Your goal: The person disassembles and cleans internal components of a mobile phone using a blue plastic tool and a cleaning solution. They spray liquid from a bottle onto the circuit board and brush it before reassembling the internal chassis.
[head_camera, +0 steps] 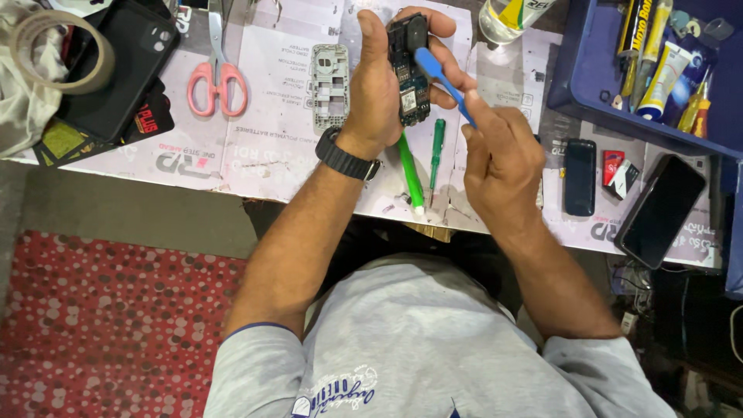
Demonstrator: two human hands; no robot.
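Item 1, my left hand [379,85], upper centre of the frame: fingers [443,23] clenched around the opened phone body [408,70], thumb up along its left edge, circuit side facing me, held clear above the tabletop [271,116]

Item 2, my right hand [503,159], just right of centre: fingers pinched on the stem of a blue plastic pry tool [437,73], its flat tip resting on the upper right edge of the phone body

Handling note, my judgement: keep the tip shallow and flat at the seam, lever gently against the plastic edge and not the board, and let the left grip stay firm so the piece does not twist

Item 3, directly below the hands on the tabletop: a green screwdriver [437,151] and a green-and-white pen-like tool [412,174], lying side by side

Item 4, left of the left hand: a grey phone frame [330,85], lying flat; further left, pink-handled scissors [218,77]

Item 5, upper left corner: a black phone case [124,66] and a roll of tape [58,50]

Item 6, right side: a small dark phone [580,176], a larger black smartphone [660,210], and a blue tray [588,85] of tubes and screwdrivers
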